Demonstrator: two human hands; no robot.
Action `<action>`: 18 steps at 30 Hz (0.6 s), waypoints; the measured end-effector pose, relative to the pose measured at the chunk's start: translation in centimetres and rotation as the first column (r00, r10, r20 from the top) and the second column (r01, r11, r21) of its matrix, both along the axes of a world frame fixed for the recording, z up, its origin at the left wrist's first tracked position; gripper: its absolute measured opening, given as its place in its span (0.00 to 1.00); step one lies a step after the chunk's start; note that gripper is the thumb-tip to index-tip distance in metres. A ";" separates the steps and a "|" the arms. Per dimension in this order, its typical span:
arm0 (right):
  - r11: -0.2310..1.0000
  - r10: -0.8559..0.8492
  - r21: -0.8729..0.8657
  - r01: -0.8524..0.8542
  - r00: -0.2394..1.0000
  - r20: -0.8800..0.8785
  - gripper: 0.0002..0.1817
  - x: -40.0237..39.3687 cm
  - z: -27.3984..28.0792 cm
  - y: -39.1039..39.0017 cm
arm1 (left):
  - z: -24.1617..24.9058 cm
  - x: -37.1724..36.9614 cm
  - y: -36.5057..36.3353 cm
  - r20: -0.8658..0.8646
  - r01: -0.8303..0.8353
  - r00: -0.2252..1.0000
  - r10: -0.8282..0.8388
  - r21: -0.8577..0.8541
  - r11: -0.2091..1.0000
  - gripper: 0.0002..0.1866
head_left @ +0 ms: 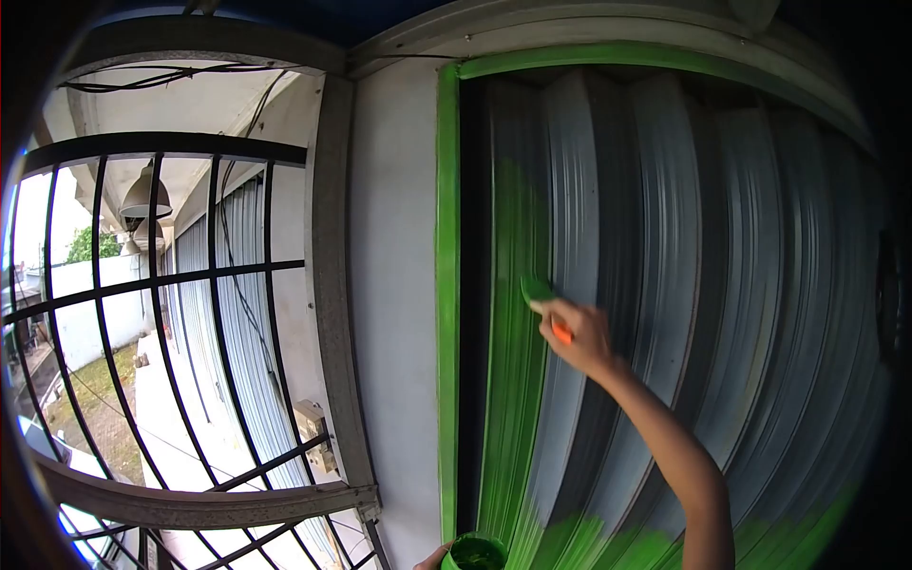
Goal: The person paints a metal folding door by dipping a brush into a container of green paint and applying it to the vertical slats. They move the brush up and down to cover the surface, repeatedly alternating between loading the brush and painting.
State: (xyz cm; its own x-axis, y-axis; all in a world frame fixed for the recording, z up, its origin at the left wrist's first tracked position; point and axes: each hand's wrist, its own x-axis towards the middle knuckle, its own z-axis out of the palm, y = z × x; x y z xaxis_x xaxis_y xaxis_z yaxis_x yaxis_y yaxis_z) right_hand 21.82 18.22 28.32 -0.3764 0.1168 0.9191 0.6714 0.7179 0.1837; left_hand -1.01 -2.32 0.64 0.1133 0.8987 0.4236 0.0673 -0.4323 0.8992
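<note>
My right hand (577,337) is closed around a paintbrush with an orange handle (562,332). Its green-coated bristles (535,289) touch a grey corrugated metal door (665,285). Green paint (513,380) covers the leftmost fold below and around the brush, and ragged green patches run along the door's lower part. At the bottom edge, my left hand (432,559) shows only in part, wrapped against the side of a round paint container (475,551) with green paint inside. Most of that hand is out of view.
A green frame (448,304) borders the door at the left and top. Left of it stands a pale wall strip (394,285), then a grey metal post (337,285). Black window bars (157,280) give onto a yard with hanging lamps (146,195) and grass.
</note>
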 end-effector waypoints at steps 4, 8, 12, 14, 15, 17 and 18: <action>0.996 0.057 -0.067 -0.061 0.997 -0.056 0.10 1.0 -7.3 0.1 | 0.8 0.2 -0.1 0.040 -0.001 0.999 0.001 -0.017 1.000 0.50; 0.957 0.122 -0.265 -0.118 0.993 -0.004 0.10 0.7 -14.4 -2.0 | 1.8 0.7 -0.1 -0.041 -0.027 0.999 0.023 -0.103 0.994 0.48; 0.965 0.079 -0.246 -0.086 0.996 -0.041 0.09 0.7 -14.9 -3.0 | 1.8 0.5 -0.7 -0.076 -0.027 0.997 0.021 -0.076 0.997 0.48; 0.976 0.033 -0.214 -0.042 0.998 -0.045 0.04 1.0 -11.6 -1.9 | 2.0 0.3 -0.9 -0.077 -0.018 0.997 0.012 -0.080 0.997 0.48; 0.970 -0.025 -0.243 0.007 0.997 -0.073 0.04 1.0 -8.9 -1.6 | 2.2 0.3 -1.0 -0.053 -0.012 0.999 0.008 -0.086 0.996 0.48; 0.976 -0.058 -0.215 0.026 0.988 -0.144 0.07 1.0 -3.6 0.0 | 1.9 0.1 -1.2 -0.040 -0.014 0.999 0.010 -0.090 0.996 0.48; 0.988 -0.030 -0.152 0.001 0.982 -0.189 0.09 1.1 -1.5 1.0 | 1.4 -0.2 -1.0 -0.053 -0.020 0.998 0.016 -0.084 0.996 0.48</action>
State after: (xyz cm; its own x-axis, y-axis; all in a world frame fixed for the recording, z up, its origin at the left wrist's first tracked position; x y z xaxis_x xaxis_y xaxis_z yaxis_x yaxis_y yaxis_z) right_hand 22.91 19.24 26.85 -0.1938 0.2633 0.9450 0.6946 0.7171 -0.0574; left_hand -1.18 -3.31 2.04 0.1168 0.9332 0.3397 0.1223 -0.3530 0.9276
